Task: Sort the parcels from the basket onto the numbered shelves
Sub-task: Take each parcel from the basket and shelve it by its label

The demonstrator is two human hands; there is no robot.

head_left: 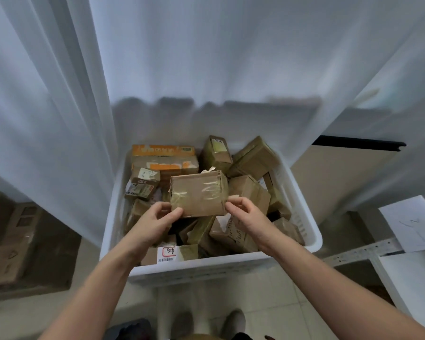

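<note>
Above white plastic basket [302, 209], left hand [155, 220] and right hand [247, 218] pinch taped brown cardboard parcel [198, 195] by near corners, likely checking label.

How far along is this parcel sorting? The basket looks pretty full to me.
Early, it seems. Done: nothing I can confirm; no shelf number is readable here. In hand: the left hand and right hand pinch one taped brown parcel by its lower corners above the white basket. Left: the basket holds many more, such as the orange-printed box and the barcode-labelled parcel.
</note>
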